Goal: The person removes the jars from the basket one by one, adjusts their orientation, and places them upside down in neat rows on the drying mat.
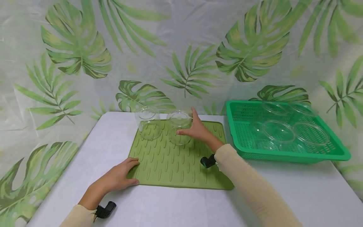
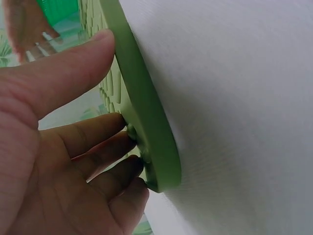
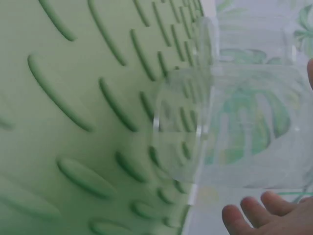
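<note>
Two clear cups stand upside down, side by side on the far part of a green ridged drying mat [image 1: 170,170]. My right hand [image 1: 195,127] is at the right-hand cup [image 1: 179,132], thumb on the near side and fingers spread beyond it. In the right wrist view, a gap shows between the fingertips [image 3: 247,210] and that cup's wall [image 3: 244,127]. The left-hand cup [image 1: 149,127] stands just beside it. My left hand [image 1: 117,176] rests at the mat's near left corner, thumb on the front edge and loosely bent fingers touching the left edge [image 2: 142,132].
A green plastic basket [image 1: 286,154] stands on the right of the white-covered table [image 1: 113,132], holding several clear cups with their mouths up. Behind the table hangs a leaf-patterned cloth [image 1: 184,37]. A small black wrist camera [image 1: 208,161] hangs over the mat.
</note>
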### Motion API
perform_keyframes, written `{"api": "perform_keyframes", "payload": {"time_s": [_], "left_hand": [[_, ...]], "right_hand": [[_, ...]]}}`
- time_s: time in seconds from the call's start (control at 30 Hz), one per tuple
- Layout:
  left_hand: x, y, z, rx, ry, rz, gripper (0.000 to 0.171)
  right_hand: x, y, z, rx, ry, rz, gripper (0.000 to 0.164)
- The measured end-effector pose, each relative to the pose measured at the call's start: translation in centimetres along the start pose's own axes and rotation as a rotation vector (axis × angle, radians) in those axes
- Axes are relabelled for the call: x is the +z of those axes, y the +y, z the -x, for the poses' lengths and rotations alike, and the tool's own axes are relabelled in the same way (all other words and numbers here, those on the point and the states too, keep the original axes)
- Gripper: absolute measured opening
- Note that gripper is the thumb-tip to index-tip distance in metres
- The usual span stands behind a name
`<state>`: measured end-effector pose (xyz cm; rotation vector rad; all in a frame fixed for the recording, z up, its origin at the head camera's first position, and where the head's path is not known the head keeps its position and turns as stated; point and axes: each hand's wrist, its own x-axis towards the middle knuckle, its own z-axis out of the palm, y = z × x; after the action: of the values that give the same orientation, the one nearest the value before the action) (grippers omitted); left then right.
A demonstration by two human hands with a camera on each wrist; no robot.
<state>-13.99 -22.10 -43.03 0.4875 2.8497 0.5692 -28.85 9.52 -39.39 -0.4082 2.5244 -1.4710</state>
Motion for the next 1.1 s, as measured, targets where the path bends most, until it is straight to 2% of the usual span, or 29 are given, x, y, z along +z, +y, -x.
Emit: {"api": "perform_keyframes", "payload": {"time_s": [0.1,0.27,0.37,0.53,0.8,1.1], "left_hand": [[0.1,-0.1,0.0,-0.003,-0.002,-0.002,0.07],[0.3,-0.3,0.2,0.002,0.008,-0.003,0.071],[0.3,-0.4,0.2,0.002,0.01,-0.004,0.071],[0.1,-0.4,0.2,0.003,0.004,-0.008,0.07],[0.1,-0.3,0.1,0.009,0.007,-0.011,0.07],[0.2,-0.3,-0.2,0.018,0.005,-0.009,0.071]], "right_hand": [[-0.8,-1.0,0.6,-0.051,0.019,0.058,0.123],[-3.0,-2.3,2.5,-0.14,0.034,0.258,0.12],[-4.8,-2.7,4.0,-0.177,0.028,0.352,0.119],[-8.4,-3.0,6.8,-0.206,0.027,0.443,0.114],[-14.1,-3.2,11.2,-0.152,0.033,0.563,0.108],[-19.2,-1.3,14.4,-0.06,0.063,0.613,0.111]]}}
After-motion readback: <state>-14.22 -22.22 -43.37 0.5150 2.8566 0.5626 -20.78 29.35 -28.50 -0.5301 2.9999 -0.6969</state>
